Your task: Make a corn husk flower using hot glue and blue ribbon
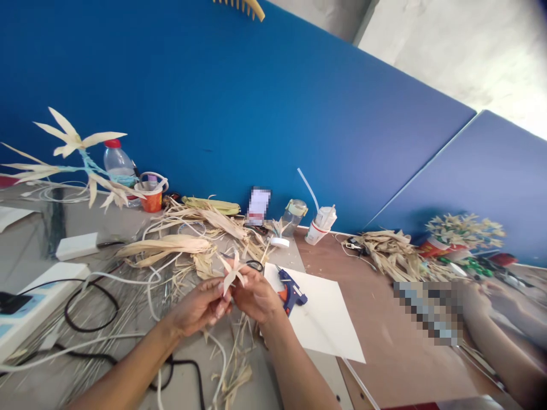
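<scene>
Between my two hands is a pale flower made of dried corn husk (233, 274), its pointed petals spread upward. My left hand (204, 304) pinches it from the left with closed fingers. My right hand (255, 296) grips its base from the right, and the fingers hide the stem. Just right of my right hand, a blue glue gun (293, 291) lies on a white sheet (327, 319). Loose dried husks (168, 247) are heaped beyond my hands.
A white power strip (38, 302) with cables lies at left. Husk flowers (79, 142) stand in front of a bottle (117, 162). At the back are a phone (258, 205), a jar (294, 216) and a paper cup (318, 228). Another person's hands (478, 299) work at right.
</scene>
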{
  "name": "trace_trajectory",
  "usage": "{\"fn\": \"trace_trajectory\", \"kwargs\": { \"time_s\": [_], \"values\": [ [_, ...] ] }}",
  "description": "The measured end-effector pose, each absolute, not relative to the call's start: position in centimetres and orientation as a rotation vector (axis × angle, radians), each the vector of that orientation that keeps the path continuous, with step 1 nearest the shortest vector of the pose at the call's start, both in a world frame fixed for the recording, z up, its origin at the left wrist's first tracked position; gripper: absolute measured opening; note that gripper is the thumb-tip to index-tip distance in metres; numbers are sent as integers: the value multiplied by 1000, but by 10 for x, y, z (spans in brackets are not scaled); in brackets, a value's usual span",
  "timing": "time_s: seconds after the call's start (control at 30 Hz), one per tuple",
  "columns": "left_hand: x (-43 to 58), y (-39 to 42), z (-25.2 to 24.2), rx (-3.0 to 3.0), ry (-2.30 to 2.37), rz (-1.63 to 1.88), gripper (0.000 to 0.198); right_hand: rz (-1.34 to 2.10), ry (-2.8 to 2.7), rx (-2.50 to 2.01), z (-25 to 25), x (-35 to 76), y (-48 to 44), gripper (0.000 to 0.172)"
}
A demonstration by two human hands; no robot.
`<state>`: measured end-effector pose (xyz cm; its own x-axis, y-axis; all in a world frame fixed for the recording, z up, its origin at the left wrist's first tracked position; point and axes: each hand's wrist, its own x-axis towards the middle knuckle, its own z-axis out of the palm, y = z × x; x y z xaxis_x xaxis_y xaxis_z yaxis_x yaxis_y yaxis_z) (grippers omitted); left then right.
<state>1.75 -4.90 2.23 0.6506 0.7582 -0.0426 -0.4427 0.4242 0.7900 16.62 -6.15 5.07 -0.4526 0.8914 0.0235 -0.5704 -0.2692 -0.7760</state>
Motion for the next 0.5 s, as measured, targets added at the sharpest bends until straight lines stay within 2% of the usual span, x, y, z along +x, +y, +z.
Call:
{"fn": "trace_trajectory", "kwargs": {
  "time_s": [0.07,0.17,0.37,0.5],
  "values": [
    [21,-47,23,876,519,882,30,1803,-851,-559,50,162,-60,49],
    [25,-44,24,991,700,1008,34,1597,-737,-686,45,152,-58,34],
    [27,-42,23,1314,976,1113,41,1351,-772,-839,39,133,-58,17],
    [29,-45,22,1243,902,1039,39,1310,-758,-896,37,133,-59,25]
  ]
}}
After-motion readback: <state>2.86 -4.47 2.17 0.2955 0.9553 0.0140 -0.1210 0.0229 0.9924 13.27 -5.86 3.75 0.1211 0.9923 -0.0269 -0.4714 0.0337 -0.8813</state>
